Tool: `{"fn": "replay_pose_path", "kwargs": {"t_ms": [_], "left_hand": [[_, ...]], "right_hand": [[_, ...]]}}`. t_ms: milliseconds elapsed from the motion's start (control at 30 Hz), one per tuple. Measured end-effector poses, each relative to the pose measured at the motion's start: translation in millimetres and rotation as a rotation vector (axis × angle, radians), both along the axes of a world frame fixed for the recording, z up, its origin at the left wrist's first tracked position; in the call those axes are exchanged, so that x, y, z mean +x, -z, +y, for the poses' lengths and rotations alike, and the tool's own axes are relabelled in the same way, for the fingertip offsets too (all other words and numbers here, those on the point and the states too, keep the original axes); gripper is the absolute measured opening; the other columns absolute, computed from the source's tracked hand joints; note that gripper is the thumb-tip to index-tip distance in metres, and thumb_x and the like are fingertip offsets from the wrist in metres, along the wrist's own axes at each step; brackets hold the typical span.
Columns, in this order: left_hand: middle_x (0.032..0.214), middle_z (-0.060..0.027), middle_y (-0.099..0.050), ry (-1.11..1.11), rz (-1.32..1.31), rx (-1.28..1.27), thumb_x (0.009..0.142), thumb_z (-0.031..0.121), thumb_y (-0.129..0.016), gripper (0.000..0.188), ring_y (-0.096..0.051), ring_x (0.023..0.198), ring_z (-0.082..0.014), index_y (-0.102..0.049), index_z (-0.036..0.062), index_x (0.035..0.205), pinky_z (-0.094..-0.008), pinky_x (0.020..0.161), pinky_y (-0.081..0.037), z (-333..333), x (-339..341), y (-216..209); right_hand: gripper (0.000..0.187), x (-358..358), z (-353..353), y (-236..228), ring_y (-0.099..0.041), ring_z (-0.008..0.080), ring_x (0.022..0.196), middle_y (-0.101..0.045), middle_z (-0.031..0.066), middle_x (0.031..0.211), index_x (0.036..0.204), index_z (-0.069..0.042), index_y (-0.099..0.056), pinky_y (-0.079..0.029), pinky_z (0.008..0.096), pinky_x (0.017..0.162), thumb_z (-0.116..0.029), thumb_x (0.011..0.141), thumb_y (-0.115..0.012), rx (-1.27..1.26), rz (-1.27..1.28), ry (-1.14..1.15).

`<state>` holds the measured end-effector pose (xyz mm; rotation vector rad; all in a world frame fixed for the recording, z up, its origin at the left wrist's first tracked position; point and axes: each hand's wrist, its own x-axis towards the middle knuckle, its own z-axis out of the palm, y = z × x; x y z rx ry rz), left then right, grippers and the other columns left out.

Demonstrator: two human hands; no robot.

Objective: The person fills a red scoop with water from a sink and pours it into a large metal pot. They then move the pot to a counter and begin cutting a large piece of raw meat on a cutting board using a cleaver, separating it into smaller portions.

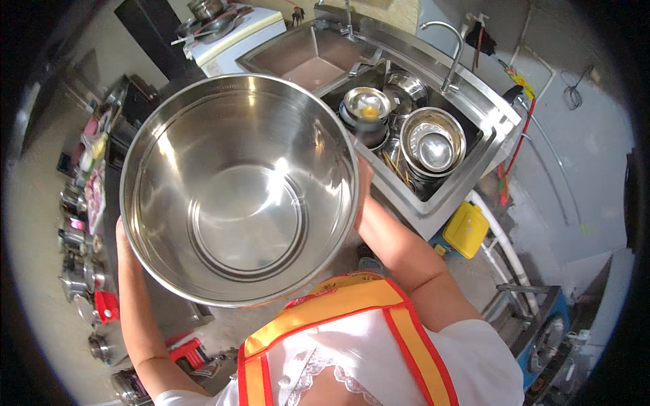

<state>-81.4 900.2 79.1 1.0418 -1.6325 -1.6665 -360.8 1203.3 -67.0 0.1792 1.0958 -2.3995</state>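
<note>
A large, deep stainless steel basin (223,145) fills the middle of the view, tilted so that I look straight into it; nothing lies inside. My left hand (123,238) grips its left side, closed against the outer wall. On the opposite side my right hand (363,193) holds the wall below the rim. Most fingers of both hands are hidden behind the basin. Just beyond my right hand is the right sink bowl, where steel bowls (433,139) and a smaller steel bowl (367,101) are piled up.
The steel sink unit (423,220) has a second bowl (305,66) on the left and a curved tap (457,51). Pans stand on a white-topped counter (237,34) at the far left. A yellow-lidded container (467,230) sits below the sink; pots (81,271) line the left side.
</note>
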Motion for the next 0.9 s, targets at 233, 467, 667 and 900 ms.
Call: {"fn": "replay_pose_path", "kwargs": {"t_ms": [233, 467, 667, 900], "left_hand": [[0.076, -0.0049, -0.059, 0.282, -0.001, -0.089, 0.080, 0.022, -0.051, 0.026, -0.056, 0.060, -0.0128, -0.056, 0.0014, 0.095, -0.0249, 0.054, -0.047, -11.0, 58.3, 64.4], [0.067, 0.0004, -0.055, 0.382, 0.038, 0.163, 0.078, 0.024, -0.053, 0.020, -0.052, 0.055, -0.0085, -0.057, 0.0054, 0.083, -0.0214, 0.048, -0.043, 17.1, 62.3, 77.9], [0.072, -0.0012, -0.056, 0.476, 0.014, 0.128, 0.080, 0.026, -0.050, 0.025, -0.054, 0.058, -0.0092, -0.057, 0.0041, 0.089, -0.0215, 0.050, -0.044, 83.8, 47.3, 74.7], [0.086, -0.0067, -0.058, 0.877, 0.026, 0.138, 0.083, 0.027, -0.045, 0.032, -0.057, 0.069, -0.0134, -0.055, 0.0008, 0.099, -0.0249, 0.059, -0.047, 219.6, 19.3, 79.8]], "right_hand": [[0.028, 86.6, 21.2, 0.6, -0.053, 0.0130, 0.062, -0.057, 0.0054, 0.076, 0.090, 0.001, -0.057, -0.043, 0.0277, 0.055, -0.022, 0.085, -0.042, 0.180, -0.050, 0.145], [0.028, 134.8, 88.7, 24.5, -0.053, 0.0121, 0.060, -0.058, 0.0060, 0.073, 0.085, 0.002, -0.058, -0.043, 0.0269, 0.054, -0.020, 0.085, -0.041, 0.250, 0.046, 0.247], [0.029, 192.8, 176.6, 10.9, -0.055, 0.0134, 0.063, -0.058, 0.0060, 0.075, 0.086, 0.001, -0.058, -0.044, 0.0258, 0.057, -0.020, 0.087, -0.039, 0.181, -0.044, 0.408], [0.028, 312.2, 342.9, -6.3, -0.054, 0.0123, 0.067, -0.058, 0.0061, 0.080, 0.090, -0.001, -0.057, -0.044, 0.0267, 0.060, -0.024, 0.087, -0.041, 0.268, 0.019, 0.726]]}}
